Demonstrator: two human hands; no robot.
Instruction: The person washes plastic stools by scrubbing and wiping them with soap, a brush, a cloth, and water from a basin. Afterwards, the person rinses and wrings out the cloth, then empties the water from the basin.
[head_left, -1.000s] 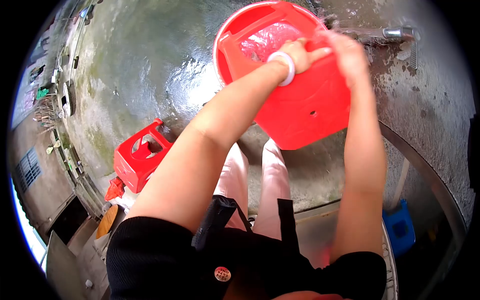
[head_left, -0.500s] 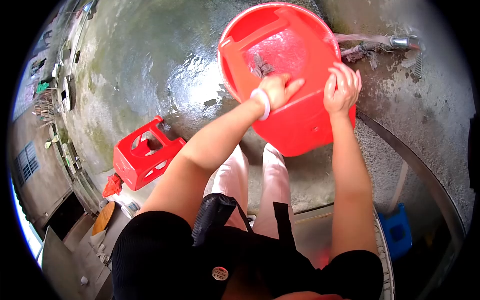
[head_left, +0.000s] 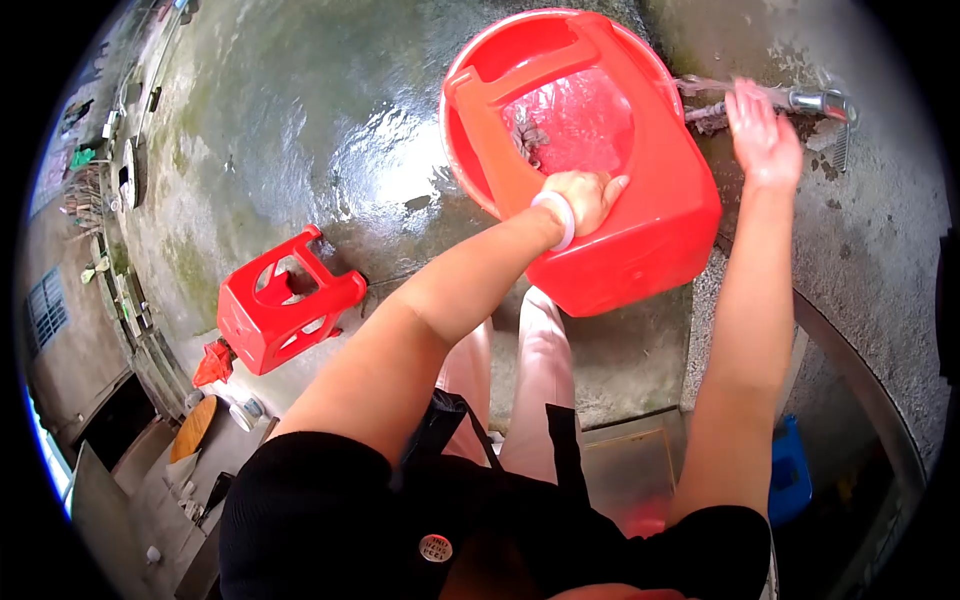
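Note:
A large red plastic stool (head_left: 655,215) lies tilted on its side across a round red basin (head_left: 462,165). My left hand (head_left: 583,200), with a pale bangle on the wrist, is closed on the stool's edge, its thumb on the outside. Through the stool's opening I see a wet grey cloth (head_left: 530,140) and water in the basin. My right hand (head_left: 765,140) is off the stool, fingers stretched out, just in front of the metal tap (head_left: 822,103). A stream of water runs from the tap toward the basin, partly behind my right fingers.
A smaller red stool (head_left: 265,325) lies on the wet concrete floor to the left, with a red bag (head_left: 213,364) beside it. A blue plastic stool (head_left: 790,470) stands low on the right. The rough wall (head_left: 890,200) rises on the right.
My right hand has left the stool and moved right, up to the tap. My left hand has shifted slightly right and down, still on the stool, which has turned a little.

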